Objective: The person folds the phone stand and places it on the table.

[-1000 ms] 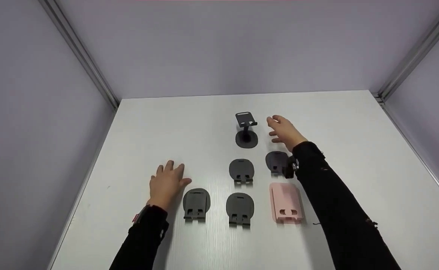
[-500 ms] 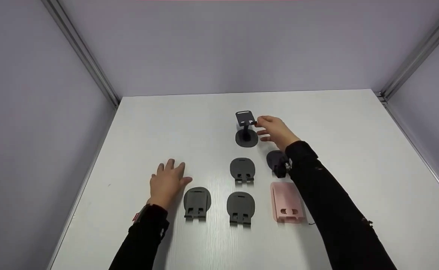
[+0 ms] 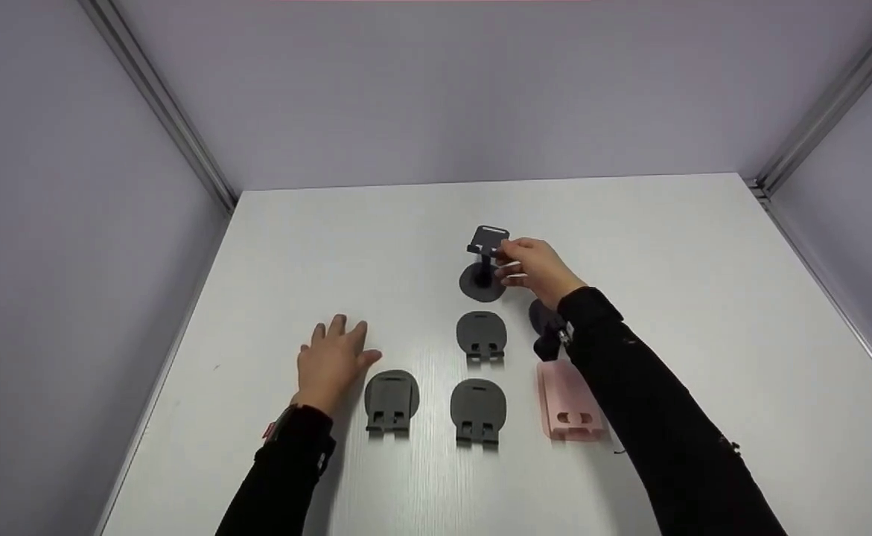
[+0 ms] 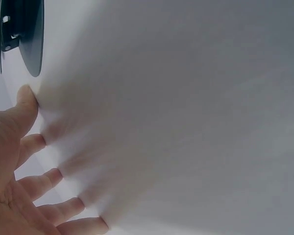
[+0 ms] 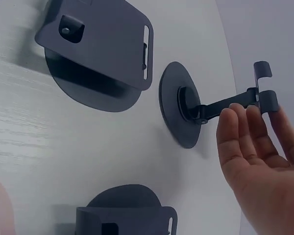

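A dark grey phone stand [image 3: 482,281] is unfolded on the table, its upper plate raised on an arm above a round base. My right hand [image 3: 540,268] pinches the right edge of that plate. In the right wrist view, the fingers [image 5: 229,132] bend beside the stand's arm [image 5: 230,104], and the thumb is mostly out of frame. My left hand [image 3: 330,368] rests on the table with its fingers spread, left of a folded grey phone stand [image 3: 391,402]. In the left wrist view its fingertips [image 4: 53,175] touch the white surface.
Two more folded grey stands [image 3: 481,335] [image 3: 478,412] lie in the middle. A pink folded stand [image 3: 566,398] and a dark folded stand [image 3: 541,316] are partly covered by my right forearm. Grey panels [image 3: 436,97] wall the table in.
My right hand has moved left and taken hold of the unfolded phone stand's plate. The stand has turned and shifted slightly towards me. My left hand stays in place.
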Motion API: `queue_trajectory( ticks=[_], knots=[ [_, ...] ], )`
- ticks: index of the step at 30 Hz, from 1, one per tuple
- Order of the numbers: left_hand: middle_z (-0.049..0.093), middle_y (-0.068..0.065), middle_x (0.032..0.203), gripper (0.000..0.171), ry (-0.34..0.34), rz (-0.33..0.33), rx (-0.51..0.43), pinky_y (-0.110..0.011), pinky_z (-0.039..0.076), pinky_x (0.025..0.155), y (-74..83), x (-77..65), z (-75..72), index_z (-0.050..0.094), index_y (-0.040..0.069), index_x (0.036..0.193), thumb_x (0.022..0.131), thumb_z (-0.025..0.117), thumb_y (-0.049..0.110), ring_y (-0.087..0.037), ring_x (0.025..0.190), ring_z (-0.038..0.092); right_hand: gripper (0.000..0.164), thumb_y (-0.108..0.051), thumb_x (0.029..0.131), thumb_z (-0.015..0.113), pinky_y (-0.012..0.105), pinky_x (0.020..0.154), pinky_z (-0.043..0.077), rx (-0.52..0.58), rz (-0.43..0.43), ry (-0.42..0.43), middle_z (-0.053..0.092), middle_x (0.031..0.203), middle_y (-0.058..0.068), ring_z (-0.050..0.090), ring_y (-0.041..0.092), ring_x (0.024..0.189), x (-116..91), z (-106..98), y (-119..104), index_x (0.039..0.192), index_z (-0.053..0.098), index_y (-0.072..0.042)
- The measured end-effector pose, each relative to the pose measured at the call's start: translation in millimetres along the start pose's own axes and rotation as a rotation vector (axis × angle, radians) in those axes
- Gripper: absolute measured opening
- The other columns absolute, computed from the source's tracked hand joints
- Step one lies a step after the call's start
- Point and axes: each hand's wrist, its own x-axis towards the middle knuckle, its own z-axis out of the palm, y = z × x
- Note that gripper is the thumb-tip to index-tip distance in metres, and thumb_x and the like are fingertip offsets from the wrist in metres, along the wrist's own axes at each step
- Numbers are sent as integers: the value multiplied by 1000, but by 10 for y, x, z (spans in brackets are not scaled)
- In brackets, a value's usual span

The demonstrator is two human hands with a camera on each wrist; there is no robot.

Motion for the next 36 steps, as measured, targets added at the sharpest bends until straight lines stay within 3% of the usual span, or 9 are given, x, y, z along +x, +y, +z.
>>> queue_trajectory(
  ticks=[6,13,20,25,30,36],
  knots=[
    [49,-23,150,60,33,19,7,-74,44,95,-9,-32,13,61,15,141,92,71,49,-52,136,44,30,-26,109,51,36,87,57,-16,15,99,57,108,16,65,21,86,-23,23,68,116,52,2],
    [49,-23,149,61,29,11,5,-76,43,95,-12,-35,5,61,14,141,92,71,49,-53,136,44,43,-12,104,57,28,74,58,41,57,150,61,105,17,66,17,76,-15,37,78,139,40,5],
    [48,-23,151,62,16,4,2,-75,43,97,4,-33,5,61,14,142,92,71,49,-51,137,44,36,-4,101,55,26,71,58,83,114,169,63,98,14,66,16,74,-22,31,75,135,51,8],
    [47,-22,151,62,10,1,-2,-75,42,98,7,-23,10,60,14,143,92,71,49,-52,138,42,37,-2,103,54,25,72,56,83,101,118,59,105,14,65,16,78,-25,38,84,138,45,9],
    [47,-23,152,62,3,1,1,-75,42,98,3,-13,6,59,13,143,94,70,48,-53,139,41,35,-1,105,51,26,76,55,7,42,41,53,117,17,65,18,84,-40,45,77,137,44,10],
    [49,-23,149,60,23,16,3,-75,43,96,5,-21,-1,60,13,142,93,71,46,-53,137,43,24,-1,105,51,26,76,56,-60,-15,26,58,107,13,65,17,84,-84,23,69,127,48,8]
  ],
)
